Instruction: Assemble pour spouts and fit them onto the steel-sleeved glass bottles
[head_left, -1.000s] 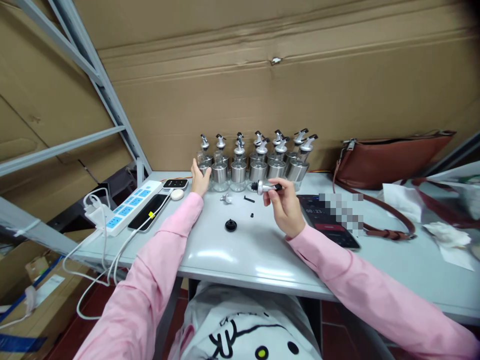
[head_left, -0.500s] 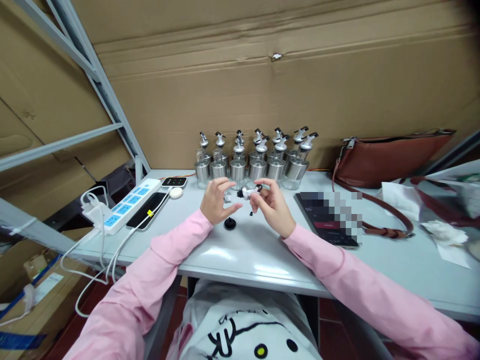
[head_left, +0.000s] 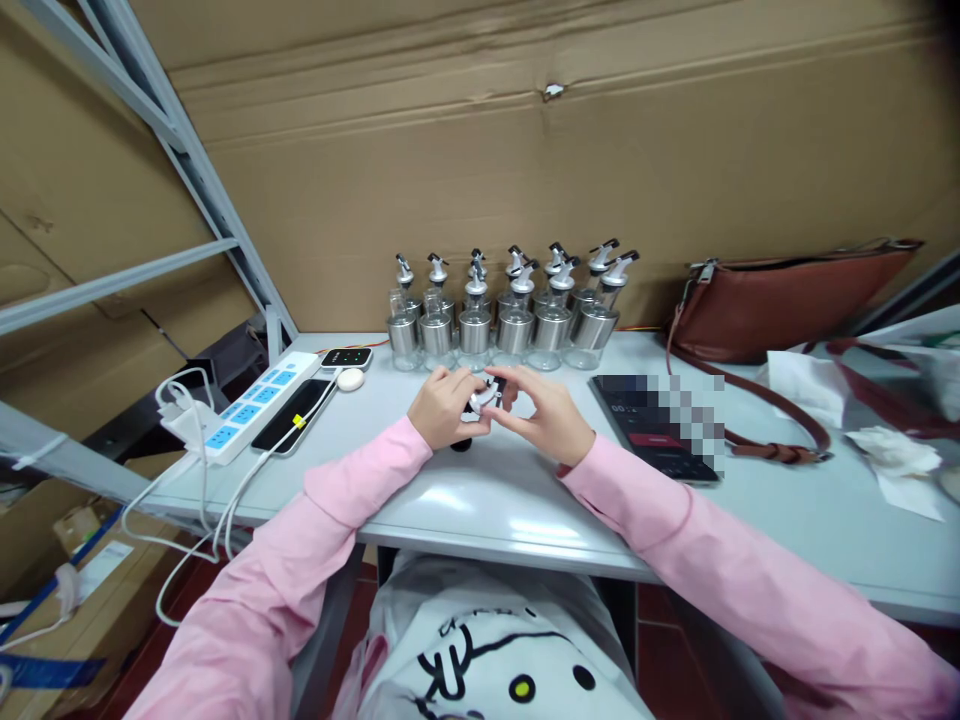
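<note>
Both hands meet over the table, closed around a silver and black bottle pour spout. My left hand grips it from the left, thumb and fingers pinched together. From the right, my right hand holds it with thumb and fingertips. Fingers cover part of the spout. A round black piece lies on the table under my left hand, mostly hidden. Beyond the hands stand two rows of glass bottles with steel sleeves. Most carry similar spouts; two front-left bottles show bare glass necks.
On the left are a white power strip, a phone with cables, a small black-screened device and a round white object. To the right lie a dark tablet, a brown bag and crumpled paper.
My left hand has moved right and closed onto the spout, which was in my right hand alone. The black piece on the table is now mostly covered. The view has shifted slightly.
</note>
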